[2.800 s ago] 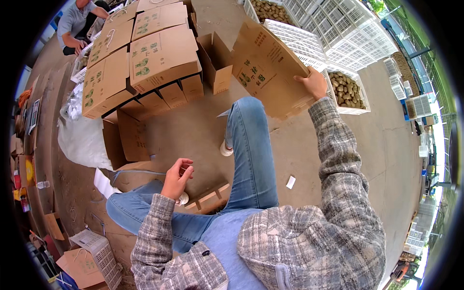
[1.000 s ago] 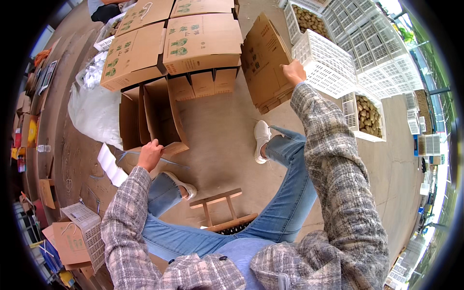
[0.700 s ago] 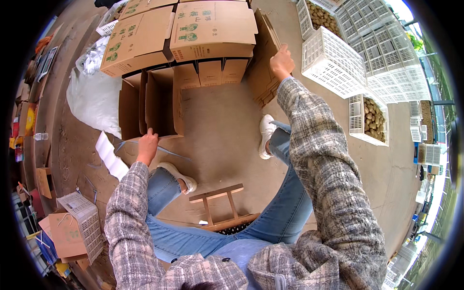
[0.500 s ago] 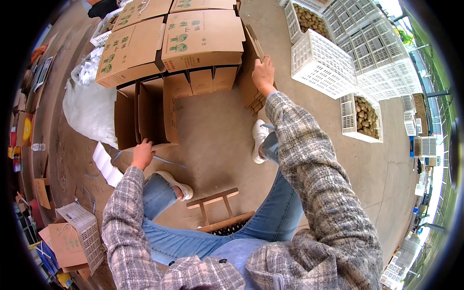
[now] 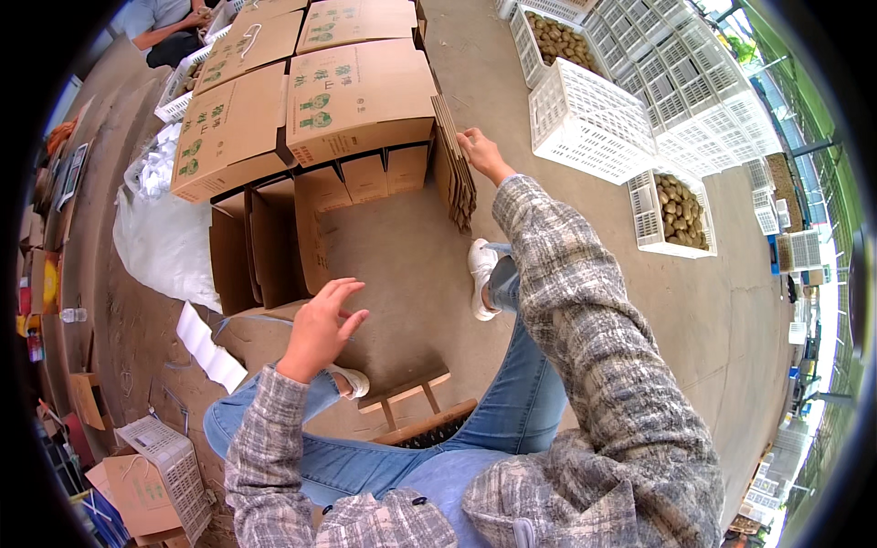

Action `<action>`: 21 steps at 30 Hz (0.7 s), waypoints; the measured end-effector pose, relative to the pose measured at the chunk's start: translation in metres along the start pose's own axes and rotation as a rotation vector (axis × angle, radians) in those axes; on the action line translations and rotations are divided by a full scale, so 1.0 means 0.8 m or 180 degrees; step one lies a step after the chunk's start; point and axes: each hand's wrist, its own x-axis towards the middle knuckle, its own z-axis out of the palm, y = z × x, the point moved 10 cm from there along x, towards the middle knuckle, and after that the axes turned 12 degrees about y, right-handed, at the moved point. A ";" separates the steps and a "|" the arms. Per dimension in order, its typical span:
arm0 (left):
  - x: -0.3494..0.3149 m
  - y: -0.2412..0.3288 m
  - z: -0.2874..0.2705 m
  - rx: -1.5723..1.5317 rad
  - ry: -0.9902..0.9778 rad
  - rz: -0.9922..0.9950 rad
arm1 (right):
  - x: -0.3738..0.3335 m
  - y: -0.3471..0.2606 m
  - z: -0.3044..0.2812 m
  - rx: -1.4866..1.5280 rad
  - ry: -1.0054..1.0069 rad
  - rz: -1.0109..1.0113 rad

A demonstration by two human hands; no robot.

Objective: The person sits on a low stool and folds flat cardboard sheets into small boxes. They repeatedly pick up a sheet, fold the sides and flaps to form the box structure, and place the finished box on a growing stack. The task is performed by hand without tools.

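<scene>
Where a flattened cardboard carton [image 5: 454, 164] was held up in the air by the right hand [image 5: 481, 153] a few seconds earlier, it is now stood on edge on the concrete floor [image 5: 585, 265], set against the right end of the stack of assembled cartons [image 5: 361, 96]. The right hand is kept on its top edge, the fingers curled lightly over the board; whether it is truly gripped or only steadied cannot be told from this view. The left hand [image 5: 322, 327] has been lifted off the knee and is held open over a sheet of cardboard [image 5: 384, 274] lying on the floor, the fingers spread and nothing held in them.

The view has also been swung downward, so that the stack now fills the upper edge of the picture and the white plastic crates [image 5: 598, 114] of brown fruit lie toward the upper right corner. A wooden stool [image 5: 416, 411] is seen beneath the seated person, with one white shoe [image 5: 480, 274] planted beside the upright carton.

From this it is judged that the flat carton has been brought within reach beside the work spot, and that it is not yet opened out.
</scene>
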 end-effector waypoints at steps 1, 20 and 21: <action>-0.003 0.010 0.011 0.0004 -0.0055 0.0063 | 0.000 -0.004 0.000 -0.0123 -0.0001 -0.0191; -0.006 -0.028 0.033 -0.0007 0.0011 0.0637 | 0.011 -0.101 -0.261 -0.1740 0.0978 -0.0197; -0.001 -0.020 0.024 -0.0156 0.0160 0.0698 | 0.003 -0.121 -0.321 -0.1733 0.1135 -0.0566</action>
